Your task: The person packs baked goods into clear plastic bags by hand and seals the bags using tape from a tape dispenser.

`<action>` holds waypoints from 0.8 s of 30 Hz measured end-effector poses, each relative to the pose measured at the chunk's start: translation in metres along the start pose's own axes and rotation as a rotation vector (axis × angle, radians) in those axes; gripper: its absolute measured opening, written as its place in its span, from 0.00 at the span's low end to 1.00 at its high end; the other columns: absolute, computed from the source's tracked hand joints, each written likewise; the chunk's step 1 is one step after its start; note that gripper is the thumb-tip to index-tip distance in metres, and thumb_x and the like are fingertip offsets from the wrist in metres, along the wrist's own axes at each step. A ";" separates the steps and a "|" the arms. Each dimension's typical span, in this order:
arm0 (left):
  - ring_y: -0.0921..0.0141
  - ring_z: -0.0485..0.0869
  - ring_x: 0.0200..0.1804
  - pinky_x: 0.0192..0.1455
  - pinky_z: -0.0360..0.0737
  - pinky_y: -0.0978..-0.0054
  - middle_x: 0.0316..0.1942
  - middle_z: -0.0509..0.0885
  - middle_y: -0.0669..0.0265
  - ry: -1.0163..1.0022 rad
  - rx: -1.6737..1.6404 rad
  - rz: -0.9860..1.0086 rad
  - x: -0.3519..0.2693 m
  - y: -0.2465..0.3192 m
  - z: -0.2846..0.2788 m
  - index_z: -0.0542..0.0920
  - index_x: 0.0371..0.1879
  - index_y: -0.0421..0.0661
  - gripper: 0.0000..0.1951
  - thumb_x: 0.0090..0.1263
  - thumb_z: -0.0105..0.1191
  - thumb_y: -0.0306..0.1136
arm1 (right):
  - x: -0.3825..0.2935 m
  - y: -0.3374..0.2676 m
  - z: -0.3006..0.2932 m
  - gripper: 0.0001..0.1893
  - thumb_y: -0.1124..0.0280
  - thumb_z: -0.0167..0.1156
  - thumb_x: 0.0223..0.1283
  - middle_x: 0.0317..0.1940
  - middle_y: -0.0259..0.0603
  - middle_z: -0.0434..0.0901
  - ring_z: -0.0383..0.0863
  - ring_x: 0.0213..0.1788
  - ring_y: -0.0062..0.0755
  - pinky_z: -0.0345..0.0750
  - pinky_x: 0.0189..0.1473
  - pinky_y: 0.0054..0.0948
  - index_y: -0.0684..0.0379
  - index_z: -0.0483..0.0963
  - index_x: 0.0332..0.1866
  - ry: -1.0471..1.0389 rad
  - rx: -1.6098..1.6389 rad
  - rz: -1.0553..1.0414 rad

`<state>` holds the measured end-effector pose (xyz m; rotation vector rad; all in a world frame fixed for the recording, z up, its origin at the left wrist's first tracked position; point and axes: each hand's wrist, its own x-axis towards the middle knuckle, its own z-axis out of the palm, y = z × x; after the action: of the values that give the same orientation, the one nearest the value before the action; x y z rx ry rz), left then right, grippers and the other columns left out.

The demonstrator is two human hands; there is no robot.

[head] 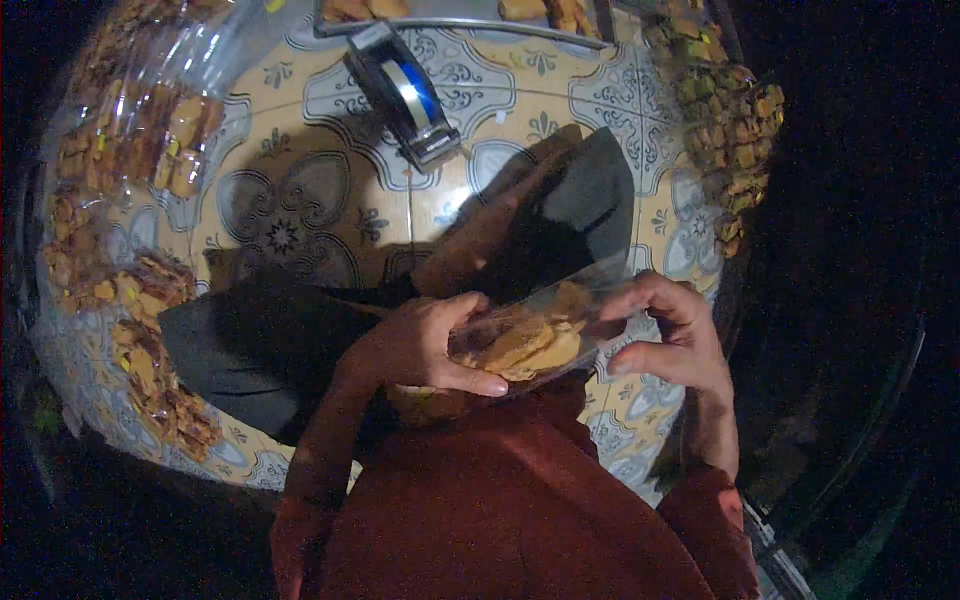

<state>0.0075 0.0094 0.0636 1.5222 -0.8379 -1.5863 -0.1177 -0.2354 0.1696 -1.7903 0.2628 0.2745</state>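
Note:
A clear plastic bag with golden-brown pieces of food (536,349) lies above my lap. My left hand (427,349) grips its left side, with the thumb along the near face. At the bag's right end is my right hand (667,330). Its fingertips are blurred against the plastic, while the thumb stands apart from them. Under my left hand, more yellowish food (427,401) shows partly, mostly hidden in shadow. Beyond the bag, a tape dispenser (405,97) with a shiny roll rests on the patterned tile floor (300,187).
Several packed clear bags of brown food (180,142) are heaped at the left. More bags (154,360) run down the near left edge. Another pile (727,135) stands at the right. A metal-rimmed tray (465,25) with food pieces is at the far side.

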 end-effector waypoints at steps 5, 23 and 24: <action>0.64 0.82 0.53 0.57 0.77 0.69 0.52 0.82 0.55 0.115 -0.110 0.024 -0.013 0.012 -0.006 0.73 0.59 0.38 0.45 0.46 0.73 0.56 | 0.020 -0.016 -0.010 0.14 0.69 0.68 0.59 0.39 0.40 0.85 0.85 0.39 0.26 0.81 0.42 0.26 0.64 0.79 0.47 -0.165 -0.029 0.064; 0.74 0.81 0.48 0.51 0.78 0.76 0.49 0.83 0.66 -0.434 -0.733 0.005 0.012 -0.004 0.005 0.72 0.60 0.38 0.33 0.56 0.71 0.37 | 0.020 -0.024 -0.024 0.22 0.67 0.73 0.53 0.34 0.36 0.85 0.83 0.35 0.21 0.80 0.37 0.22 0.64 0.79 0.53 -0.568 -0.110 0.546; 0.74 0.82 0.47 0.50 0.78 0.76 0.48 0.83 0.65 -0.434 -0.715 -0.003 0.016 -0.007 0.008 0.74 0.58 0.38 0.32 0.56 0.71 0.37 | 0.011 -0.010 -0.020 0.22 0.67 0.73 0.53 0.34 0.35 0.85 0.83 0.37 0.20 0.80 0.39 0.22 0.63 0.79 0.52 -0.547 -0.067 0.496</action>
<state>-0.0010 -0.0014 0.0499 0.6844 -0.3999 -1.9672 -0.1029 -0.2526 0.1796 -1.6214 0.3019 1.1139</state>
